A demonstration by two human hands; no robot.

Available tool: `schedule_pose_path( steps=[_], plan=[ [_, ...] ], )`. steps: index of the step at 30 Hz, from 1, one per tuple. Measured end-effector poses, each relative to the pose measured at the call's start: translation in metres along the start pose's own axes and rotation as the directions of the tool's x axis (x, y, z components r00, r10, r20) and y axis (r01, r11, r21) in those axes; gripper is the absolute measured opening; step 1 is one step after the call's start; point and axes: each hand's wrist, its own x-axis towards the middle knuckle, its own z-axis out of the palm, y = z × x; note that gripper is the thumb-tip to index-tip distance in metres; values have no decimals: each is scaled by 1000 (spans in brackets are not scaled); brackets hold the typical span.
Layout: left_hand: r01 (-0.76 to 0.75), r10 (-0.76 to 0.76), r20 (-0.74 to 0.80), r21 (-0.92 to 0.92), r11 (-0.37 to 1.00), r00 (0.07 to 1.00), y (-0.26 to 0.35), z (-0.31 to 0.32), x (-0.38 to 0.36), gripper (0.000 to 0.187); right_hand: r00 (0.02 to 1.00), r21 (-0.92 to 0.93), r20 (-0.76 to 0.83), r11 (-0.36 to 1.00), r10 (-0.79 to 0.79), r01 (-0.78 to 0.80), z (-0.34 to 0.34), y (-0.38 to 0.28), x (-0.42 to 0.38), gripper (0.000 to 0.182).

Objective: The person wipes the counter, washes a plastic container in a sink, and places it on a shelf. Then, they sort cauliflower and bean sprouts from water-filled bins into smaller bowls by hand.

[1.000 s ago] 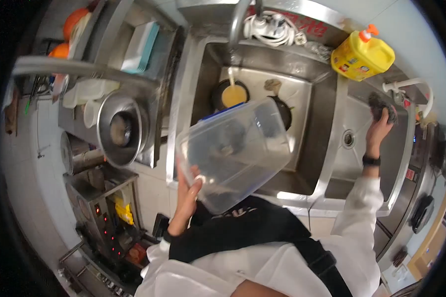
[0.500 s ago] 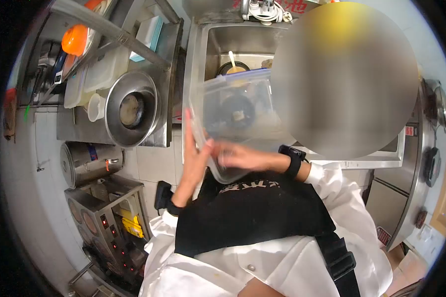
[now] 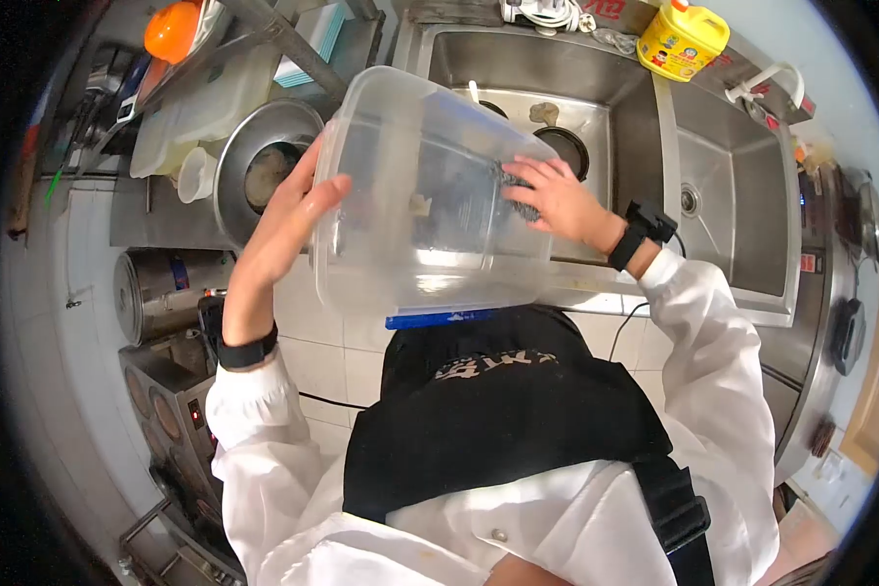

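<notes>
A large clear plastic container is held tilted over the front of the sink, with a blue strip at its lower edge. My left hand grips its left end, the thumb lying along the wall and the other fingers partly hidden. Against the container's right part, my right hand presses a dark grey steel wool scrubber, its fingers curled over it. Behind the container, a dark round pan and a brownish lump lie in the left sink basin.
A yellow jug stands on the sink's back ledge, left of a white faucet. On the steel counter at left are a metal bowl and a white cup. Below stands a lidded steel pot.
The container has turned and shifted, its end now beside the metal bowl. My left hand moved left with it. My right hand moved right and up, and the scrubber now shows under it.
</notes>
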Motion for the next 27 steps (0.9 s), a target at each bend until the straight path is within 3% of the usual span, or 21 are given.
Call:
schedule_pose_path(
  steps=[2,5,6,8,10,11,13,14,15,16,18,19,21,22,24,25,27],
  plan=[
    [32,-33,31,43,999,999,-4,-2,9,72,994,29,109,999,-22,19,22,-12,-12,47],
    [351,-352,102,29,936,930,-28,12,25,72,984,164,176,986,-28,-1,65,-39,-33,40],
    [355,-356,108,32,934,928,-32,15,27,72,984,169,177,986,-22,-8,71,-45,-38,40],
    [441,-439,37,-57,896,898,-32,24,37,68,938,235,318,946,141,-222,67,-58,-40,33],
    [163,-161,64,-26,986,985,-39,28,44,62,972,346,197,919,126,-189,77,-68,-50,29],
    [40,-40,76,3,999,996,-44,30,49,55,968,343,142,907,207,-245,97,-72,-58,27],
    [96,-82,84,-171,981,993,-8,55,27,53,970,293,158,929,187,-227,87,-88,-61,28],
    [-33,32,30,36,999,999,-25,52,29,58,980,338,64,920,190,-201,117,-89,-65,30],
    [-195,190,43,166,967,981,-17,56,22,63,985,276,73,946,159,-173,100,-95,-62,34],
    [-333,330,50,68,940,942,-25,57,20,58,988,228,-93,969,123,-99,117,-98,-63,35],
    [-319,354,-20,390,864,935,25,88,-3,54,959,375,-83,900,272,-222,125,-104,-60,35],
    [-342,374,-3,399,851,927,30,95,-4,54,953,366,-107,902,284,-228,132,-107,-57,35],
    [-244,291,-143,274,930,946,31,104,1,56,955,591,-29,776,294,-221,144,-104,-52,32],
    [-263,309,-135,277,924,942,31,103,3,56,952,582,-44,783,302,-221,150,-97,-52,32],
    [-373,384,1,238,897,923,28,101,7,61,985,845,169,518,-25,-132,157,-78,-56,28],
    [-388,398,6,239,890,917,33,106,6,61,987,839,161,529,-16,-128,148,-66,-65,28],
    [-164,184,-50,272,948,982,41,121,-1,60,999,374,35,927,-23,8,116,-40,-92,24]
  ],
)
